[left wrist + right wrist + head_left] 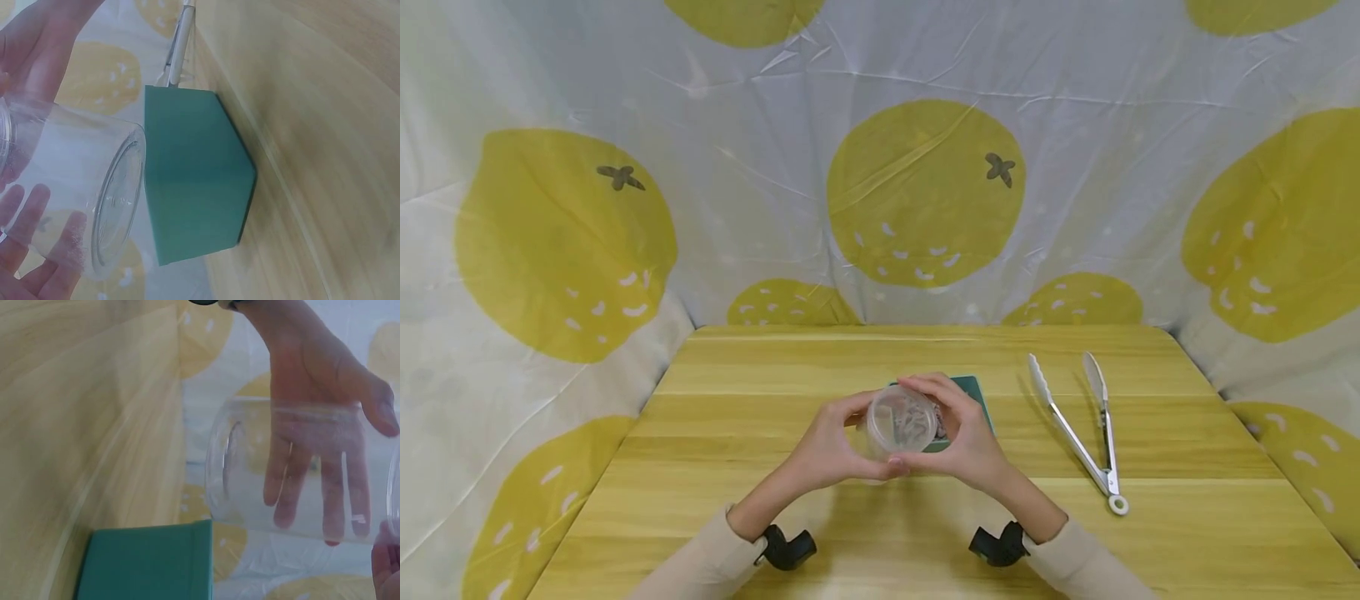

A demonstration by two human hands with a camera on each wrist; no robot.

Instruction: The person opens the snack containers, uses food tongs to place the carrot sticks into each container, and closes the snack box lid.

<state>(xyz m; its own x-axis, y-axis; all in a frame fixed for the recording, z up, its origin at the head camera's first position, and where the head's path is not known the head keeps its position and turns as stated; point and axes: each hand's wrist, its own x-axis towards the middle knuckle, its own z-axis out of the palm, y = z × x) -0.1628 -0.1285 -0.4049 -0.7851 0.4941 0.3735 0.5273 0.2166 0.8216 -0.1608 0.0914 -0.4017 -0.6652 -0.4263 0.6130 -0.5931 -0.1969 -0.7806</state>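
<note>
A clear plastic jar (901, 419) is held upright above the table, its round top towards the head camera. I cannot tell whether a lid covers that top. My left hand (829, 446) grips its left side, and my right hand (976, 442) grips the right, both thumbs at the near side. Through the transparent wall in the right wrist view, the left hand's fingers (303, 487) spread along the jar. No contents show inside the jar (75, 169) in the left wrist view. Just beyond it stands a green box (197, 175), partly hidden by jar and hands.
Metal tongs (1078, 446) with pale tips lie spread on the wooden table (730, 417), right of the hands. Something small and patterned shows in the green box, mostly covered by the right hand. A lemon-print cloth (760, 192) hangs behind the table and along both sides.
</note>
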